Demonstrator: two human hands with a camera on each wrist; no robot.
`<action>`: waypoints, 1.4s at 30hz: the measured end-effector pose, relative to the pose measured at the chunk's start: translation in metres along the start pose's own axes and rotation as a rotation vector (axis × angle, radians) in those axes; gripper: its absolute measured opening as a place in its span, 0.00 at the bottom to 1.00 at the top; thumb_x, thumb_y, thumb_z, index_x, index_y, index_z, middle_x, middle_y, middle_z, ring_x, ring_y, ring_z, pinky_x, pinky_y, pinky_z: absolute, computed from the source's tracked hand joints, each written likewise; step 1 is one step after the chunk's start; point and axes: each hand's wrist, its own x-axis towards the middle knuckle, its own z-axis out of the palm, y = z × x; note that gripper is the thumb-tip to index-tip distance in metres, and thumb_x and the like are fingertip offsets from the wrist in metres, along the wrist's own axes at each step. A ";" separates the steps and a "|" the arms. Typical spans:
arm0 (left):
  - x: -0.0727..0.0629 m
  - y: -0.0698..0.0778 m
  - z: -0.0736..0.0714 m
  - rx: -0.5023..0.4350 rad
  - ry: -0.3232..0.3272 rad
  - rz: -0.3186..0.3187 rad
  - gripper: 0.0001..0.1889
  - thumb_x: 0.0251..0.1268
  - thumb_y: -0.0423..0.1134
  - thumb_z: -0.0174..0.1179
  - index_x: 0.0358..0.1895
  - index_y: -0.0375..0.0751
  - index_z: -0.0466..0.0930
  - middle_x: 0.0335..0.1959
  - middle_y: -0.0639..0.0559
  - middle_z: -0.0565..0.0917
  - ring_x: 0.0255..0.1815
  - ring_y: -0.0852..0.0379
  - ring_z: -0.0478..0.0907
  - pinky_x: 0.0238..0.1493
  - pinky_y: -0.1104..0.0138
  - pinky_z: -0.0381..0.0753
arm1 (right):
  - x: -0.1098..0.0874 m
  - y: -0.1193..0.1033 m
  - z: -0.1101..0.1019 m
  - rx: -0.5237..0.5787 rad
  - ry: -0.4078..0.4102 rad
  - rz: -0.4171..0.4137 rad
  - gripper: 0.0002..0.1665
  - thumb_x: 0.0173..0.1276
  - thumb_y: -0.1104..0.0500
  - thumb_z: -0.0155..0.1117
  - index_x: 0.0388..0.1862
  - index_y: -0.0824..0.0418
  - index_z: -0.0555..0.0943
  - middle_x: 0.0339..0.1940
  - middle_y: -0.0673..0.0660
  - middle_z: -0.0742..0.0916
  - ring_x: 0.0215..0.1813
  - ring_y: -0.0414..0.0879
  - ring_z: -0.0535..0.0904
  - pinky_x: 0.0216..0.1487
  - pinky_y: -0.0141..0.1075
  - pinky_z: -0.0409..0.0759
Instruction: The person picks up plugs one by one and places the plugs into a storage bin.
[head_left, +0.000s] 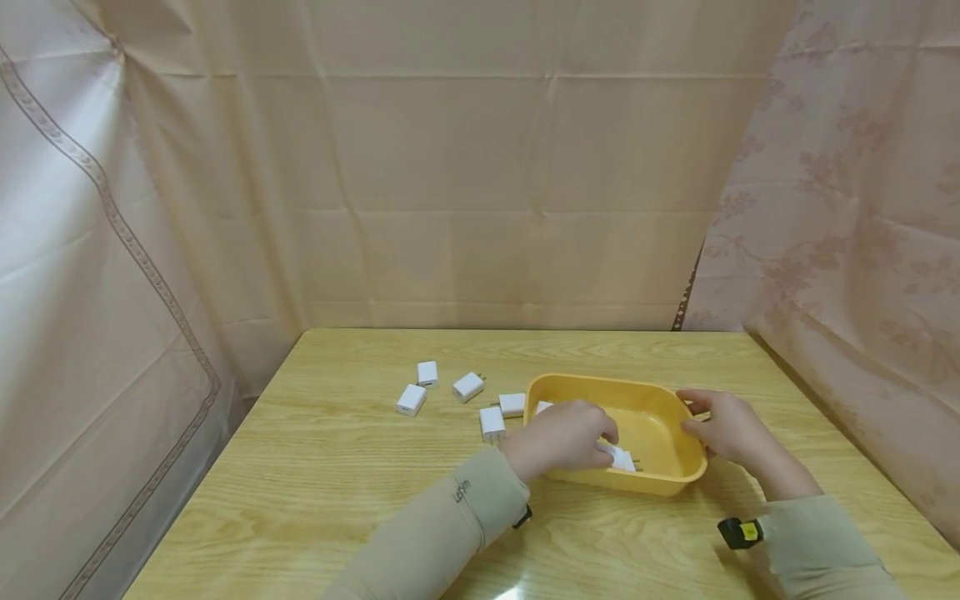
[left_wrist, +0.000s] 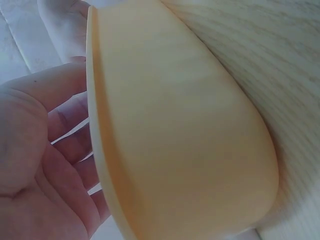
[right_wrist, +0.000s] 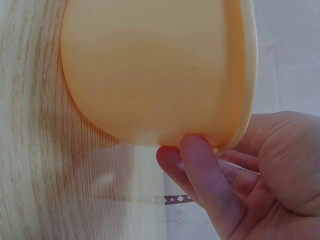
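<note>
A yellow plastic tray (head_left: 660, 479) stands right of centre on the wooden table. My left hand (head_left: 566, 435) reaches over its near side, with a white plug-in charger (head_left: 606, 448) between finger and thumb. Beside those fingers lies another white charger (head_left: 624, 460), its prongs pointing right, and one more (head_left: 543, 407) shows at the tray's left end. The left wrist view has the tray's wall (left_wrist: 185, 120) covering my left fingertips. My right hand (head_left: 727, 427) holds the tray's right end, its thumb (right_wrist: 200, 165) against the outer wall.
Several white chargers lie loose on the table left of the tray, among them one charger (head_left: 411, 400) farthest left and one (head_left: 492, 423) close to the tray. Cloth curtains (head_left: 480, 183) hang behind the table (head_left: 315, 483) and along both sides.
</note>
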 end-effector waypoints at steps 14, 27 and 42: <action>-0.005 -0.002 -0.006 -0.001 0.022 -0.006 0.13 0.67 0.44 0.66 0.53 0.53 0.88 0.51 0.67 0.85 0.51 0.69 0.81 0.48 0.74 0.78 | 0.002 0.000 0.000 -0.008 -0.011 0.008 0.33 0.71 0.67 0.63 0.71 0.79 0.66 0.57 0.81 0.77 0.37 0.51 0.84 0.30 0.41 0.86; -0.014 -0.012 -0.018 -0.019 0.034 -0.021 0.14 0.71 0.46 0.64 0.56 0.52 0.87 0.53 0.66 0.84 0.54 0.67 0.80 0.52 0.72 0.78 | 0.002 -0.001 0.000 -0.010 -0.014 0.004 0.33 0.70 0.67 0.64 0.70 0.79 0.66 0.57 0.82 0.77 0.39 0.52 0.85 0.30 0.41 0.86; -0.033 -0.025 -0.032 0.007 0.090 -0.041 0.17 0.73 0.49 0.63 0.60 0.50 0.84 0.57 0.63 0.84 0.58 0.63 0.79 0.58 0.68 0.77 | 0.001 0.000 0.001 -0.001 -0.011 0.020 0.33 0.70 0.67 0.64 0.71 0.78 0.66 0.57 0.81 0.77 0.39 0.52 0.85 0.31 0.41 0.87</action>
